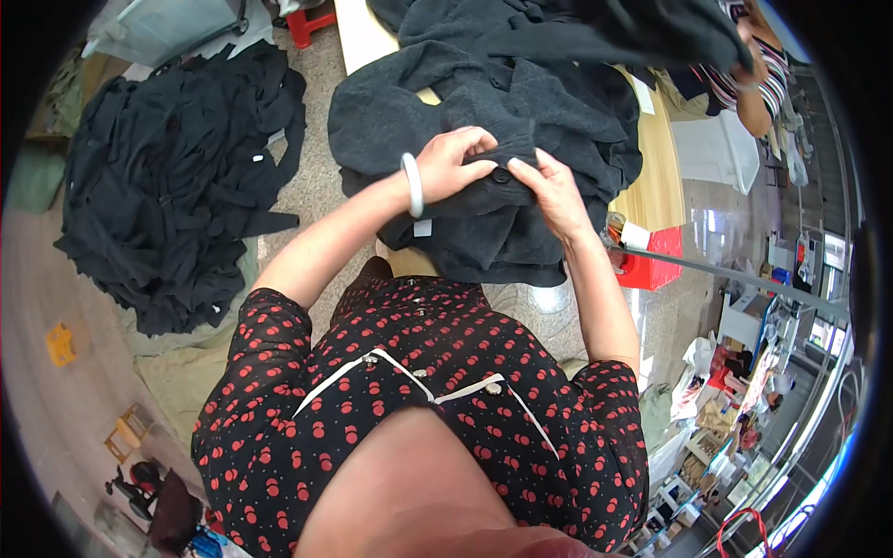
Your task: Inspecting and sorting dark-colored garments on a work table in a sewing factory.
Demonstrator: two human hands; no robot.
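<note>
A dark grey knit cardigan lies spread over the table's near end, part of its fabric drooping toward my lap. My left hand, with a pale bangle on its wrist, pinches the ribbed edge, fingers curled into the cloth. On the other side of a black button, my right hand grips the same edge with thumb and fingers. The band is drawn up between both hands. A small white tag shows on the fabric below my left hand.
A large heap of black garments lies to the left on pale cloth. Across the wooden table, a co-worker's hand holds a dark garment. A red bin and a metal bar stand right.
</note>
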